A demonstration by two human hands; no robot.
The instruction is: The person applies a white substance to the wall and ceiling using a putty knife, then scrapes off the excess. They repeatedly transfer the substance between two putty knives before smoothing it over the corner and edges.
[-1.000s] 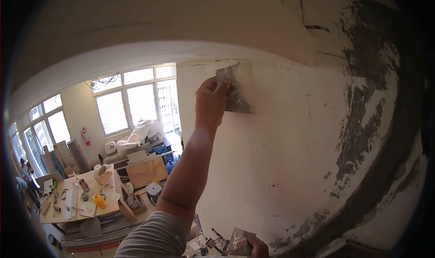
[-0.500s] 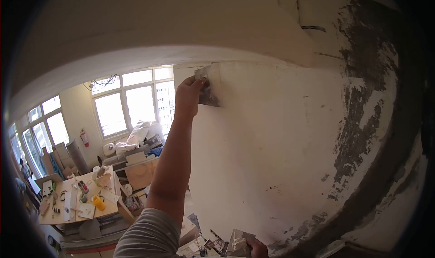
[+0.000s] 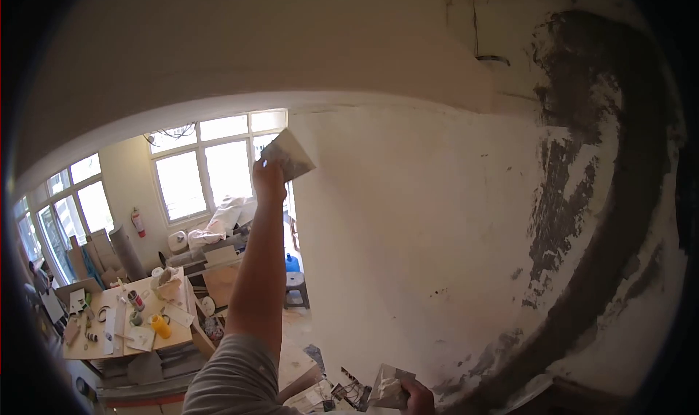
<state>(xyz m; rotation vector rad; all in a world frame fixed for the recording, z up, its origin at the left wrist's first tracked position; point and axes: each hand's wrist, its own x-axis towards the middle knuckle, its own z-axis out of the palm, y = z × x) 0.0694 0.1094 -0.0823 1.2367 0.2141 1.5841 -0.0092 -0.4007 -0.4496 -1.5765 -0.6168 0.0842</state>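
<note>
In the head view, the left hand (image 3: 269, 180) is raised at the end of a straight arm in a grey striped sleeve (image 3: 237, 378), just off the left edge of the white wall (image 3: 422, 226). Its fingers (image 3: 275, 169) are curled tight round the base of a putty knife (image 3: 290, 154). The pale, flat blade tilts up and to the right, and its far corner reaches the wall's edge; whether it touches the plaster cannot be told. The right hand (image 3: 420, 399) sits low at the foot of the wall and is partly cut off by the bottom of the frame. Its fingers (image 3: 413, 393) are closed on a second blade (image 3: 388, 387) that carries a lump of whitish filler; the grip itself is mostly hidden. Dark grey patches (image 3: 582, 196) curve down the right side of the wall, bent by the lens. Left of the wall and well below it lies a cluttered tabletop (image 3: 102, 346) with a yellow bottle (image 3: 160, 326), rolls and small tools. Any labels there are too small to read. A red fire extinguisher (image 3: 136, 220) hangs beside the bright window (image 3: 229, 171), and its markings are not legible either. The outer corners of the frame are black.
</note>
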